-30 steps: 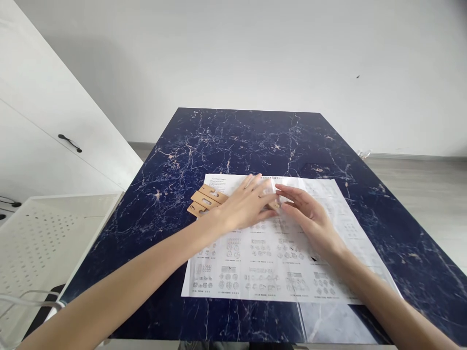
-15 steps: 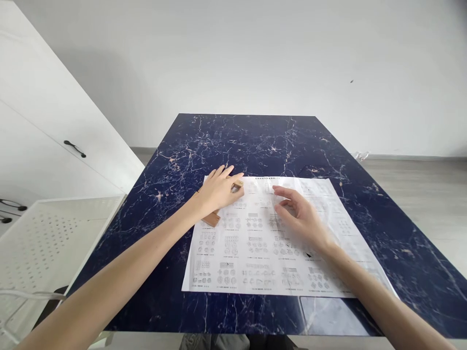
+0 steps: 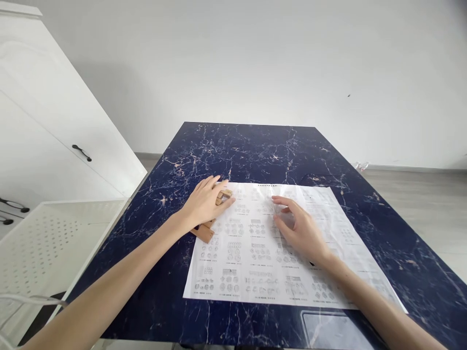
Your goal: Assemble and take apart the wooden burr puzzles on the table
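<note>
My left hand (image 3: 206, 201) lies palm down over several light-brown wooden pieces (image 3: 203, 233) at the left edge of a printed paper sheet (image 3: 251, 287). Its fingers are stretched out and the thumb stands apart. Notched ends of the pieces show between thumb and forefinger and below the palm; the rest is hidden. Over the middle of the sheet, my right hand (image 3: 301, 228) has its fingers slightly bent and the thumb apart, with nothing between them. Rows of small line drawings cover the paper.
The sheet lies on a dark blue marble-patterned table (image 3: 248, 150). A flat dark-edged device (image 3: 332, 325) with a pale, shiny face sits at the near edge, under my right forearm. White perforated basket (image 3: 44, 243) and white cabinet (image 3: 73, 121) stand to the left.
My left hand and the wooden pieces under it have shifted left across the sheet, to its edge. The right hand stays over the paper. The camera view has tilted slightly.
</note>
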`<state>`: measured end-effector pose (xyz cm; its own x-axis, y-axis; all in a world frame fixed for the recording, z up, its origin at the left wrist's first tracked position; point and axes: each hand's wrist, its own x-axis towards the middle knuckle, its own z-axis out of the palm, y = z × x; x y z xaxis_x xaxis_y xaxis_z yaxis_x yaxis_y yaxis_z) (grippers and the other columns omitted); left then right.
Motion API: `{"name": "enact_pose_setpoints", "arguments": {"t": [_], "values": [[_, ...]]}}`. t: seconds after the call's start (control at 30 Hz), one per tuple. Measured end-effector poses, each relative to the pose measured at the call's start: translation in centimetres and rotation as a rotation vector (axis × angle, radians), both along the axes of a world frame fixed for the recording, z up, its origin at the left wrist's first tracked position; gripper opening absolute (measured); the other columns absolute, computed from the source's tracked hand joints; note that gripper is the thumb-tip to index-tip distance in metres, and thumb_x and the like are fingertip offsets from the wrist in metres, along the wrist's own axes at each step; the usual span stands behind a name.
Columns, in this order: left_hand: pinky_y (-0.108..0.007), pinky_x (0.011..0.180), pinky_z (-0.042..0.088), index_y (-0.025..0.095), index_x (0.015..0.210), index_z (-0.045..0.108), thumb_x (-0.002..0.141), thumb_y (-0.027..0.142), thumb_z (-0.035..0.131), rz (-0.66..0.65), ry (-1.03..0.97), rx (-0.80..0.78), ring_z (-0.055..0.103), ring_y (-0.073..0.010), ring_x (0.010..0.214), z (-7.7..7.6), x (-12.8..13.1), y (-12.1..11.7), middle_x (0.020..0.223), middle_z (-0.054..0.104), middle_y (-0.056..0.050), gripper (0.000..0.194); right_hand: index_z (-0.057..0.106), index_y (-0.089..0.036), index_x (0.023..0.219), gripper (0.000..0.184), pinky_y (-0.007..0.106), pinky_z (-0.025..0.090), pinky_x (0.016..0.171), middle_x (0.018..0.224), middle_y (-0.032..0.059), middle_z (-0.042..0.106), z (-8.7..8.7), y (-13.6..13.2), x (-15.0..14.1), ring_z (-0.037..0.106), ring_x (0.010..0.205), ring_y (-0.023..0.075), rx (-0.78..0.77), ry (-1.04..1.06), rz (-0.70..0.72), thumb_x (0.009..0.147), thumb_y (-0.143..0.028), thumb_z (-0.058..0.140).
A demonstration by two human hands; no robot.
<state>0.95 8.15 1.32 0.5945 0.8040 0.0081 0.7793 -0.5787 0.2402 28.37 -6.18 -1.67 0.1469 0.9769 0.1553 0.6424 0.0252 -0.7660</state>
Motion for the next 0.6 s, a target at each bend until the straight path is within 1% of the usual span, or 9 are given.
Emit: {"name": "enact_pose_setpoints", "arguments": {"t": [0.07, 0.1, 0.17, 0.2, 0.27, 0.33, 0.4, 0.5, 0.6], "values": [[-0.058, 0.134, 0.029, 0.018, 0.170, 0.038, 0.104, 0.074, 0.047, 0.007, -0.132, 0.010, 0.032, -0.0398, 0.165, -0.1, -1.0, -0.1, 0.177, 0.037, -0.016, 0.087, 0.063, -0.029, 0.137, 0.038, 0.050, 0.063, 0.090, 0.156, 0.0110, 0.064, -0.2, 0.1, -0.1, 0.072, 0.117, 0.0339, 0.014, -0.010, 0.003, 0.101, -0.038, 0.058], [-0.057, 0.133, 0.031, 0.020, 0.169, 0.041, 0.105, 0.073, 0.047, 0.010, -0.200, 0.002, 0.035, -0.0386, 0.164, -0.2, -1.6, 0.0, 0.176, 0.041, -0.014, 0.084, 0.063, -0.029, 0.137, 0.037, 0.051, 0.063, 0.091, 0.156, 0.0107, 0.064, -0.2, 0.1, -0.1, 0.073, 0.116, 0.0334, 0.019, -0.011, 0.004, 0.101, -0.038, 0.058], [-0.053, 0.134, 0.032, 0.023, 0.159, 0.055, 0.105, 0.069, 0.049, 0.072, -0.359, -0.032, 0.043, -0.0363, 0.160, -0.1, -3.1, 0.4, 0.170, 0.051, -0.011, 0.072, 0.063, -0.029, 0.135, 0.035, 0.050, 0.063, 0.091, 0.156, 0.0102, 0.064, -0.3, 0.2, -0.1, 0.073, 0.114, 0.0323, 0.028, -0.012, 0.008, 0.101, -0.037, 0.058], [-0.053, 0.133, 0.034, 0.022, 0.155, 0.059, 0.107, 0.068, 0.045, 0.113, -0.394, -0.035, 0.048, -0.0356, 0.157, -0.1, -4.0, 0.7, 0.166, 0.056, -0.011, 0.068, 0.063, -0.029, 0.134, 0.034, 0.050, 0.063, 0.090, 0.156, 0.0102, 0.064, -0.3, 0.2, -0.1, 0.074, 0.113, 0.0317, 0.031, -0.016, 0.012, 0.102, -0.037, 0.057], [-0.053, 0.129, 0.039, 0.020, 0.150, 0.063, 0.111, 0.065, 0.035, 0.184, -0.443, -0.035, 0.056, -0.0350, 0.149, 0.1, -5.8, 1.6, 0.159, 0.063, -0.012, 0.065, 0.064, -0.029, 0.134, 0.033, 0.047, 0.064, 0.084, 0.156, 0.0103, 0.064, -0.2, 0.1, -0.2, 0.073, 0.112, 0.0311, 0.030, -0.025, 0.020, 0.103, -0.038, 0.057], [-0.052, 0.126, 0.044, 0.020, 0.147, 0.064, 0.112, 0.063, 0.032, 0.257, -0.505, -0.032, 0.061, -0.0341, 0.145, 0.2, -7.2, 2.4, 0.154, 0.067, -0.013, 0.064, 0.066, -0.029, 0.133, 0.032, 0.040, 0.063, 0.071, 0.154, 0.0107, 0.065, -0.1, 0.0, -0.3, 0.073, 0.112, 0.0316, 0.023, -0.018, 0.020, 0.104, -0.038, 0.057], [-0.047, 0.122, 0.048, 0.020, 0.135, 0.070, 0.111, 0.061, 0.038, 0.321, -0.681, -0.066, 0.066, -0.0313, 0.138, 0.2, -8.1, 2.9, 0.144, 0.073, -0.012, 0.058, 0.069, -0.029, 0.127, 0.028, 0.034, 0.059, 0.058, 0.147, 0.0112, 0.069, 0.1, -0.2, -0.5, 0.073, 0.110, 0.0317, 0.027, 0.011, 0.019, 0.105, -0.039, 0.056], [-0.041, 0.114, 0.054, 0.020, 0.116, 0.074, 0.106, 0.061, 0.053, 0.388, -0.886, -0.138, 0.074, -0.0288, 0.122, 0.1, -8.5, 2.9, 0.124, 0.080, -0.011, 0.047, 0.073, -0.028, 0.109, 0.021, 0.032, 0.059, 0.057, 0.128, 0.0109, 0.076, 0.2, -0.4, -0.5, 0.075, 0.104, 0.0298, 0.054, 0.038, 0.037, 0.107, -0.035, 0.053], [-0.039, 0.103, 0.057, 0.021, 0.110, 0.076, 0.101, 0.061, 0.062, 0.399, -0.818, -0.169, 0.076, -0.0278, 0.108, 0.2, -8.3, 2.6, 0.113, 0.081, -0.009, 0.042, 0.073, -0.028, 0.104, 0.021, 0.032, 0.061, 0.063, 0.113, 0.0085, 0.078, 0.2, -0.7, -0.3, 0.077, 0.099, 0.0270, 0.054, -0.003, 0.107, 0.107, -0.028, 0.052]]}}
